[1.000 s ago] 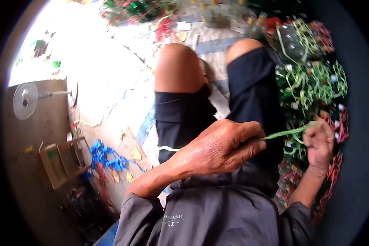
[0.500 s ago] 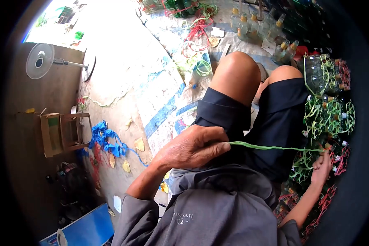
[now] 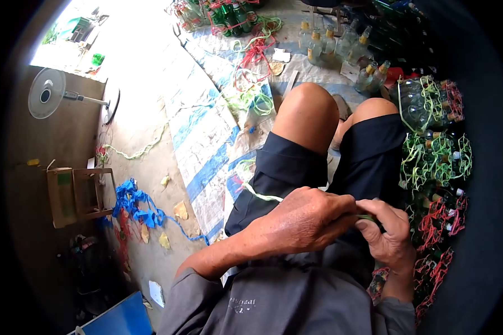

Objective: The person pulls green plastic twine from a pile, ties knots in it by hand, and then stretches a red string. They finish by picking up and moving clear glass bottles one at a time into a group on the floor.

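My left hand (image 3: pixel 316 220) is closed over my lap, its fingertips hidden against the right hand. A light green plastic string (image 3: pixel 260 194) runs across the left thigh and disappears behind this hand. My right hand (image 3: pixel 390 231) meets it above the right thigh, thumb and forefinger bent around a short green stretch of the string. Right of my legs stand bundles of glass bottles, one netted in green string (image 3: pixel 436 156), another in red string (image 3: pixel 433 223).
Loose clear bottles (image 3: pixel 330 42) stand ahead on a blue-and-white striped sheet (image 3: pixel 198 151). Tangled green string (image 3: pixel 254 99) and red string (image 3: pixel 257 51) lie there too. At left are a blue plastic tangle (image 3: pixel 131 201), a wooden frame (image 3: pixel 95 192) and a fan (image 3: pixel 46 94).
My right hand has come in from the bottle bundles to the left hand, which moved right. The string stretched between them is no longer spread out. The view has shifted slightly.
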A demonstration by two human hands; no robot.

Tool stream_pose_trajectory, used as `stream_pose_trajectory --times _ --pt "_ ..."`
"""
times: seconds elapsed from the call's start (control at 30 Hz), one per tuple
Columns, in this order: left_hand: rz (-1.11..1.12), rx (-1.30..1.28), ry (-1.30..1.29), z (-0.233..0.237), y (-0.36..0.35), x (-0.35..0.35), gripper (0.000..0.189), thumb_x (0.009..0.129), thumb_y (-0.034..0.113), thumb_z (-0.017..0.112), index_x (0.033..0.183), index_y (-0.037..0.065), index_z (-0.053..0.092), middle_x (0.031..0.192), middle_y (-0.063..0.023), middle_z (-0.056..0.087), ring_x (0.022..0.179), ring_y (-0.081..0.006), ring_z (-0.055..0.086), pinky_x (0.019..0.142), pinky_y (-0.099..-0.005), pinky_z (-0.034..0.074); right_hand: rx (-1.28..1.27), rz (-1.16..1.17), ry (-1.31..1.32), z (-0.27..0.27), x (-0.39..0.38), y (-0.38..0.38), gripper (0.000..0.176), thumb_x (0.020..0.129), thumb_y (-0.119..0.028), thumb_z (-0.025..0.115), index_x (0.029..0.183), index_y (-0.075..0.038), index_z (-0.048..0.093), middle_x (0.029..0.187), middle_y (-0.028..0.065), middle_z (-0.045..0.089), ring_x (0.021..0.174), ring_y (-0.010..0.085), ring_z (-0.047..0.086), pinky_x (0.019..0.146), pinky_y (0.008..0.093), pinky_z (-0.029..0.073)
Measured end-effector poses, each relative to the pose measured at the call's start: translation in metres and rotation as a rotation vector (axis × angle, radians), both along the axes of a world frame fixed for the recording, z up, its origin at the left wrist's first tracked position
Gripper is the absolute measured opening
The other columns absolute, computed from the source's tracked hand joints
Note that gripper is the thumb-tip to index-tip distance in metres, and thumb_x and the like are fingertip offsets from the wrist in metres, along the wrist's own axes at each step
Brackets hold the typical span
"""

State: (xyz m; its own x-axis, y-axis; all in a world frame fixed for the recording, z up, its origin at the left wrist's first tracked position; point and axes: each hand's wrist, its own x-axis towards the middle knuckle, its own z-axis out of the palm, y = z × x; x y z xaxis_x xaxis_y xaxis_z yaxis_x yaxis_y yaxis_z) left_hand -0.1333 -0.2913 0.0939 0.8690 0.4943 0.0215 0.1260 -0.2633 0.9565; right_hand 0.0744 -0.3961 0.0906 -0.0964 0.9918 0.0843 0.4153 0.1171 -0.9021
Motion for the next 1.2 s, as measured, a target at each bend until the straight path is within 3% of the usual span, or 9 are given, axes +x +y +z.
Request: stream_pose_trajectory --times 0.07,0.23,0.3,0.4,0.63,0.83,1.03,1.17,1.2 --pt "-0.028 0.01 0.069 -0.003 0.007 -0.005 0.01 0.096 0.01 0.067 0.098 0.0 0.065 0.079 -0.0184 0.065 0.071 -0.0386 0.065 0.063 -0.0435 0.05 -0.018 0.005 0.019 -0.012 0.002 0.003 0.016 0.099 -0.013 0.069 0.093 0.002 0.067 0.072 0.0074 0.064 0.056 0.0178 0.059 0.054 0.0306 0.044" --pt "0.01 -0.058 0.105 -0.002 0.027 -0.027 0.01 0.097 0.01 0.067 0.097 0.001 0.065 0.073 -0.0149 0.061 0.064 -0.027 0.061 0.06 -0.0376 0.047 -0.19 -0.388 0.171 -0.021 0.039 -0.011 0.027 0.099 -0.019 0.066 0.08 0.0 0.067 0.067 -0.0034 0.059 0.055 0.0033 0.045 0.05 0.0233 0.031" --pt "0.084 -0.076 0.189 0.0 0.037 -0.037 0.013 0.098 0.013 0.069 0.095 0.001 0.066 0.069 -0.0096 0.057 0.063 -0.0141 0.053 0.059 -0.0335 0.045 -0.071 -0.55 0.326 -0.038 0.066 -0.018 0.028 0.102 -0.021 0.063 0.081 -0.002 0.064 0.061 -0.0058 0.05 0.052 0.0029 0.037 0.049 0.0225 0.028" --pt "0.197 -0.113 0.197 -0.003 0.053 -0.049 0.017 0.1 0.016 0.067 0.096 0.0 0.065 0.073 -0.0101 0.06 0.067 -0.0139 0.056 0.065 -0.0331 0.049 -0.053 -0.754 0.745 -0.053 0.106 -0.033 0.03 0.108 -0.024 0.058 0.086 -0.004 0.059 0.059 -0.0078 0.034 0.05 0.0026 0.026 0.046 0.0231 0.02" --pt "0.279 -0.234 0.143 -0.009 0.089 -0.071 0.024 0.103 0.022 0.069 0.098 -0.002 0.068 0.078 0.0035 0.06 0.077 -0.004 0.053 0.067 -0.0238 0.045 -0.004 -0.946 1.101 -0.108 0.173 -0.083 0.028 0.112 -0.028 0.05 0.098 -0.007 0.06 0.061 -0.0069 0.036 0.047 0.0045 0.024 0.042 0.0232 0.022" --pt "0.347 -0.186 0.107 -0.012 0.119 -0.09 0.023 0.098 0.023 0.074 0.086 0.004 0.069 0.068 0.0081 0.05 0.059 -0.0011 0.038 0.051 -0.022 0.029 -0.088 -1.072 1.055 -0.146 0.186 -0.108 0.025 0.109 -0.03 0.055 0.098 -0.008 0.058 0.062 -0.0076 0.035 0.048 0.0038 0.026 0.041 0.0224 0.023" --pt "0.402 -0.215 0.077 -0.002 0.133 -0.104 0.024 0.099 0.024 0.073 0.087 0.003 0.068 0.064 0.0095 0.044 0.054 -0.0007 0.031 0.048 -0.0226 0.023 -0.196 -1.179 0.844 -0.156 0.175 -0.119 0.025 0.107 -0.031 0.061 0.094 -0.009 0.059 0.063 -0.0079 0.033 0.049 0.0036 0.027 0.043 0.0229 0.025" --pt "0.436 -0.098 0.005 0.006 0.133 -0.095 0.021 0.098 0.022 0.075 0.095 0.001 0.072 0.067 0.0089 0.049 0.056 0.0002 0.034 0.05 -0.0213 0.023 -0.441 -0.951 0.187 -0.163 0.176 -0.126 0.03 0.105 -0.028 0.064 0.116 0.0 0.065 0.076 -0.0023 0.056 0.065 0.0062 0.05 0.06 0.0228 0.042" --pt "0.411 -0.08 -0.004 0.011 0.132 -0.09 0.02 0.098 0.021 0.075 0.096 0.001 0.073 0.069 0.0081 0.051 0.058 -0.0003 0.037 0.051 -0.0212 0.026 -0.462 -0.957 0.035 -0.162 0.175 -0.123 0.034 0.104 -0.022 0.064 0.127 0.003 0.065 0.096 0.0048 0.067 0.086 0.0123 0.062 0.08 0.0276 0.051"
